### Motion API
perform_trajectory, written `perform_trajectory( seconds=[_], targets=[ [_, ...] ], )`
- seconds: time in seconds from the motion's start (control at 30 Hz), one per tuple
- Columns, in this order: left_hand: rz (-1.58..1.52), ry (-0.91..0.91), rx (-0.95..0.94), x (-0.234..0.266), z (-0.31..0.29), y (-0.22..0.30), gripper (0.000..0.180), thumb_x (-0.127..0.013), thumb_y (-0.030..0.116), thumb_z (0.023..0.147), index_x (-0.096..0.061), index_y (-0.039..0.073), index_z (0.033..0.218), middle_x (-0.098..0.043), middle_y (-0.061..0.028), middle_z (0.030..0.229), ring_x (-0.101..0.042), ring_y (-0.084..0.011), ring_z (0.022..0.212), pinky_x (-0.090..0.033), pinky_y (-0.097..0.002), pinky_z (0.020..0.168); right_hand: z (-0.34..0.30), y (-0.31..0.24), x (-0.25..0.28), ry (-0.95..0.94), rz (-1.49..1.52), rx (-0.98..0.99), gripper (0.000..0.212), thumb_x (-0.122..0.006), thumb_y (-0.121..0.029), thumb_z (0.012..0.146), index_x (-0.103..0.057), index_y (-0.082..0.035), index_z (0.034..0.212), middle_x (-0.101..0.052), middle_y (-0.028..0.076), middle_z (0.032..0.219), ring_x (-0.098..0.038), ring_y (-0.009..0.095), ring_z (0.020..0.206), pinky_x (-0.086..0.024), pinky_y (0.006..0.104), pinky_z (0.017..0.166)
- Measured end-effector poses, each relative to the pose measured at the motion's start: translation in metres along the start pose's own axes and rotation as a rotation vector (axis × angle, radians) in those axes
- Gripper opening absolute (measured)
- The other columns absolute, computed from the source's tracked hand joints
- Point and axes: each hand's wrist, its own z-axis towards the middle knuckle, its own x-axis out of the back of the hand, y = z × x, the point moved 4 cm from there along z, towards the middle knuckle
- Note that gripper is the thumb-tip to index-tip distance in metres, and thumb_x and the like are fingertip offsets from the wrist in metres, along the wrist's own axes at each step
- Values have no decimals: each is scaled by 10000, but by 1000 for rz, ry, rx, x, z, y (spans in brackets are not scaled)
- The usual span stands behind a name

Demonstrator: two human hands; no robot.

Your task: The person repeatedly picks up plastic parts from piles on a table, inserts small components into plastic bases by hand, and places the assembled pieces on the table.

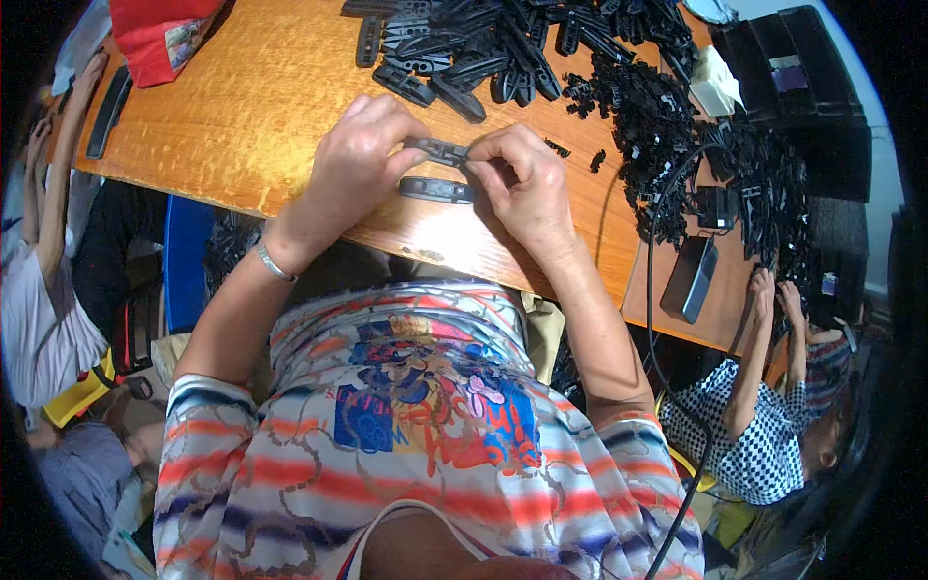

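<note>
Between my two hands is a black elongated plastic part [440,151] with openings along its middle. My left hand [365,145] pinches its left end between thumb and fingers. At its right end, the fingers of my right hand [520,179] are closed on it. Just below, nearer to me, a second black plastic part [437,189] of similar long, rounded shape lies on the wooden table [261,106]. Any small piece inside my right fingertips is hidden.
A heap of black elongated parts [474,53] lies at the far side. Many small black pieces [657,145] are piled to the right, near a black cable [653,290] and a black box [690,280]. A red bag [164,39] sits far left. Other people work on both sides.
</note>
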Motion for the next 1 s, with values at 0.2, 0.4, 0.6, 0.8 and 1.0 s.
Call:
perform_trajectory(
  seconds=[0.2, 0.4, 0.6, 0.8, 1.0],
  targets=[
    [-6, 12, 8, -2, 0, 0, 215, -847, 58, 816, -760, 30, 1011, -706, -125, 1001, -676, -337, 980, -555, -434, 866, 4, 4, 6, 45, 14, -105, 109, -832, 16, 858, -761, -19, 933, -712, 140, 914, -739, 312, 820, -585, 404, 724],
    [-5, 16, 22, -3, 2, 1, 209, -855, 70, 815, -766, 32, 1000, -710, -129, 997, -679, -340, 983, -562, -435, 860, 12, -7, -4, 15, 69, -66, 103, -830, 15, 871, -762, -12, 943, -717, 146, 918, -740, 305, 802, -593, 391, 715],
    [30, -2, 68, -7, 2, 16, 269, -872, 82, 813, -763, 41, 1056, -722, -130, 998, -688, -332, 968, -565, -438, 861, 8, 10, 13, 93, 68, -208, 120, -845, 15, 864, -759, -6, 945, -722, 126, 917, -745, 240, 809, -583, 353, 715],
    [-155, -62, 65, -24, 10, 25, 279, -798, 37, 889, -747, 46, 1163, -724, -128, 968, -689, -350, 899, -569, -429, 846, -16, 29, 31, 156, 68, -275, 109, -849, -7, 886, -762, -20, 950, -716, 80, 910, -711, 176, 802, -558, 314, 719],
    [27, -162, -159, -22, 35, 27, 224, -704, -12, 883, -755, 57, 1090, -668, -101, 1042, -661, -324, 1035, -577, -426, 850, -28, 29, 39, 173, 86, -314, 103, -847, -14, 886, -763, -22, 943, -709, 78, 897, -705, 171, 794, -558, 307, 722]
  ],
)
